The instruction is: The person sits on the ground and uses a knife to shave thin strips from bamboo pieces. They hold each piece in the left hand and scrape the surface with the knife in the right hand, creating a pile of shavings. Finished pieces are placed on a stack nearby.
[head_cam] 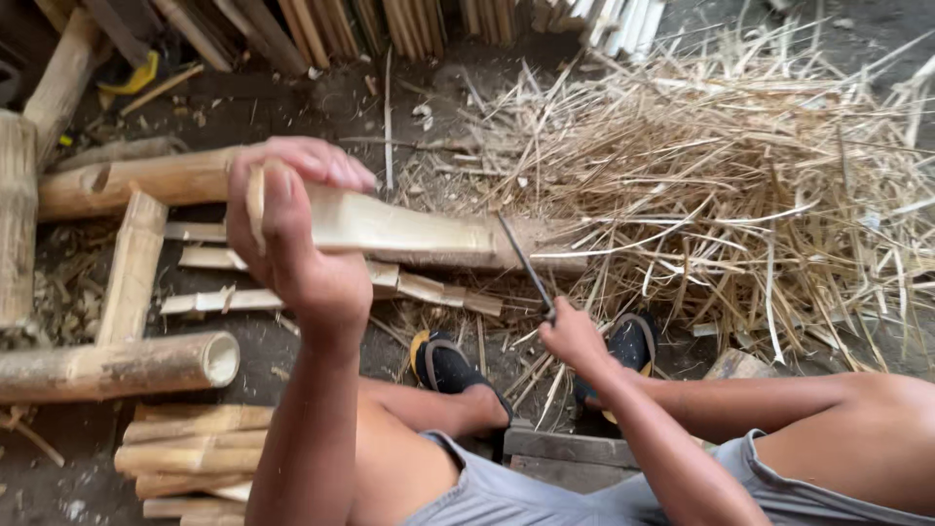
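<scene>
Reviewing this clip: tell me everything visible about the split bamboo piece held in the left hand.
The split bamboo piece is a pale, half-round length of stalk, its lighter inner face showing, with fibrous, rough edges. It lies roughly level, running from the left hand, which grips its near end, toward the heap of straw-like shavings. The thin dark blade held in the right hand meets its far end. More cut bamboo pieces lie on the ground beneath it.

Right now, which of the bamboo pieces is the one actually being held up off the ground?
The pale split bamboo slat, gripped at its near end by the left hand. The round poles and short strips all lie loose on the ground.
</scene>
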